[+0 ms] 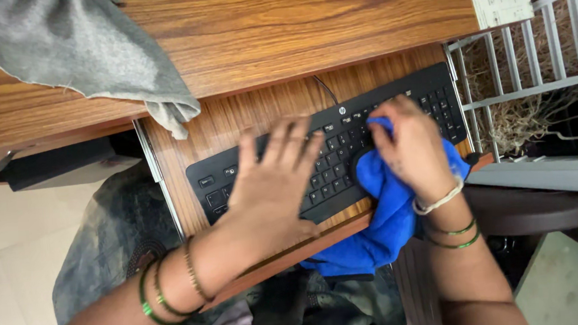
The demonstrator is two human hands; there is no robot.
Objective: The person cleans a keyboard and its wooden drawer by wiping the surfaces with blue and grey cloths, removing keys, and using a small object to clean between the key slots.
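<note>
Fingers pressing blue cloth, keyboard (tilted up-right)

A flat black plastic keyboard is lying slanted across the frame's centre, while a crumpled bright blue microfibre cloth is draping over its lower right edge.

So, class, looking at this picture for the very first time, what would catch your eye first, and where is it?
The bright blue cloth stands out most: the right hand presses it onto the right part of the black keyboard, and its tail hangs over the pull-out wooden tray. The left hand lies flat, fingers spread, on the keyboard's left half. A grey cloth drapes over the desk top at upper left.
</note>
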